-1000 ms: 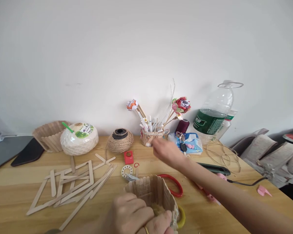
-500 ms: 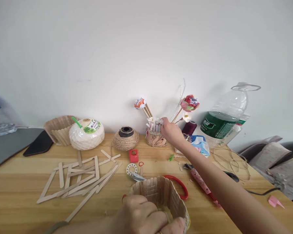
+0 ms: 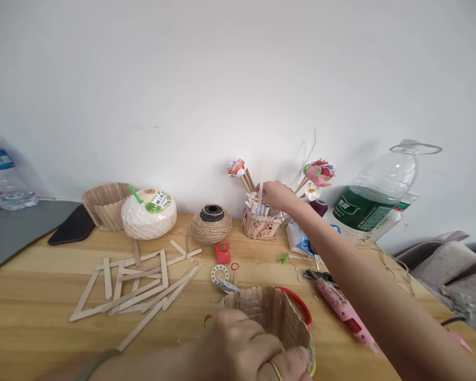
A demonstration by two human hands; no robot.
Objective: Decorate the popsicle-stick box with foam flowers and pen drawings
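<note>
Left hand: while its fingers curl over the near side of the craft-stick basket, it grips the wall, a ring on one finger.
Craft-stick basket: low in the head view, open side up, partly hidden by that hand; red-handled scissors show at its far edge.
Right hand: closed, fingertips pinching a slim white stick above the pen holder.
Pen holder: near the wall, filled with white sticks and paper flowers.
Left of the bench: loose craft sticks, many overlapping, with a white coconut and a second basket behind.
Middle: twine spool, red case, white ring.
Right: pink glue gun beside the forearm, large green-labelled bottle behind.
</note>
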